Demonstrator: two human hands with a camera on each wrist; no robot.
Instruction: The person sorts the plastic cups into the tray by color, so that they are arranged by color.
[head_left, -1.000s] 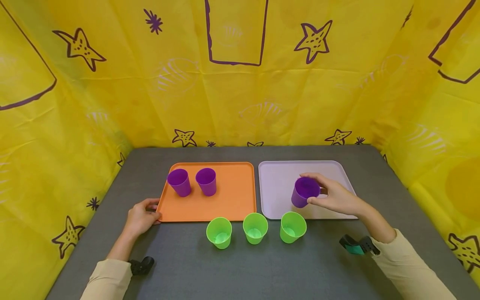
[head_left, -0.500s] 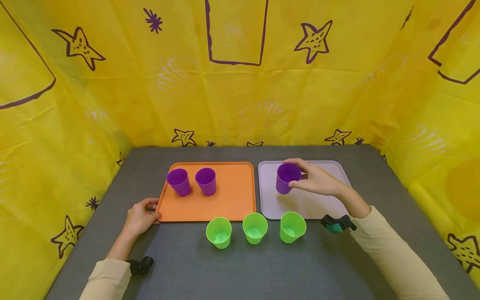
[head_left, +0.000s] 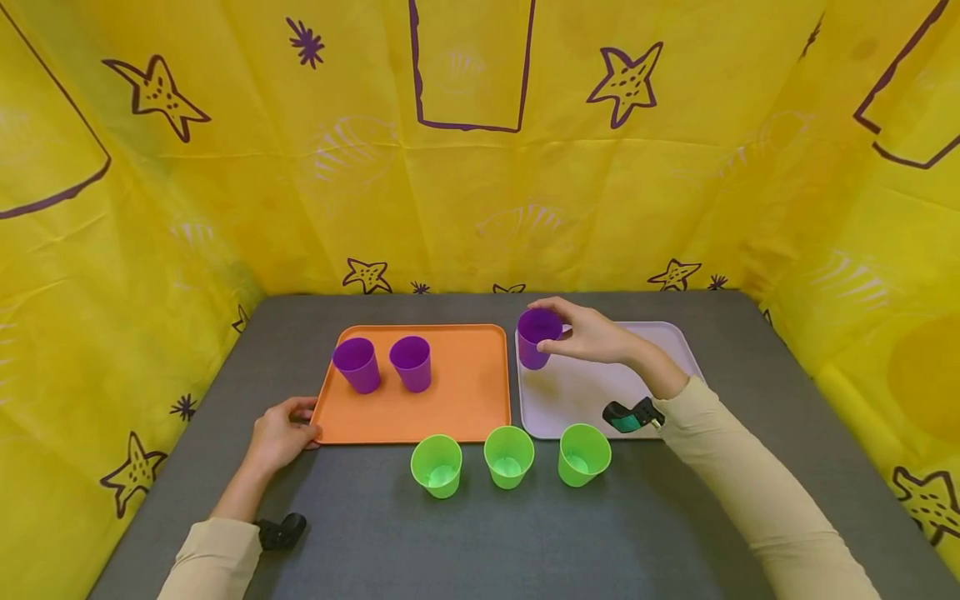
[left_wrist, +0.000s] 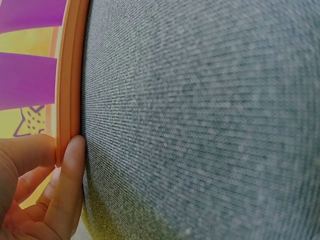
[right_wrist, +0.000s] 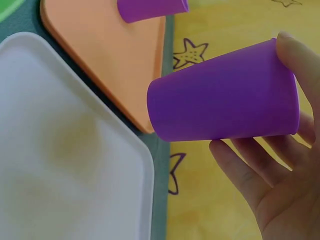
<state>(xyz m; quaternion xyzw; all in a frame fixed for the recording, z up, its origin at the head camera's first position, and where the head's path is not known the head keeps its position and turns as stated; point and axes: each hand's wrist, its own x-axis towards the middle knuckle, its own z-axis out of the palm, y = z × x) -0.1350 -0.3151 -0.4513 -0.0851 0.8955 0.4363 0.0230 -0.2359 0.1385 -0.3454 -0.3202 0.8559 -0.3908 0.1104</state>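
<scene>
My right hand (head_left: 600, 335) grips a purple cup (head_left: 534, 353) near its rim, thumb on one side and fingers on the other. In the head view the cup hangs above the back left corner of the pale lilac tray (head_left: 637, 421). The right wrist view shows this purple cup (right_wrist: 225, 95) raised off the tray. At the left, my left hand (head_left: 279, 435) pinches the near left corner of the orange tray (head_left: 450, 408); in the left wrist view the thumb and fingers lie either side of its rim (left_wrist: 71, 75). Two purple cups (head_left: 356, 367) stand upright on the orange tray.
Three green cups (head_left: 437, 468) stand upright in a row on the grey table (head_left: 420, 550), in front of the trays. A narrow gap separates the two trays. Yellow patterned cloth (head_left: 465, 192) hangs behind and at both sides.
My right hand has carried the purple cup leftward and toward the back, across the lilac tray to its left side. The left hand, the orange tray and the other cups have stayed put.
</scene>
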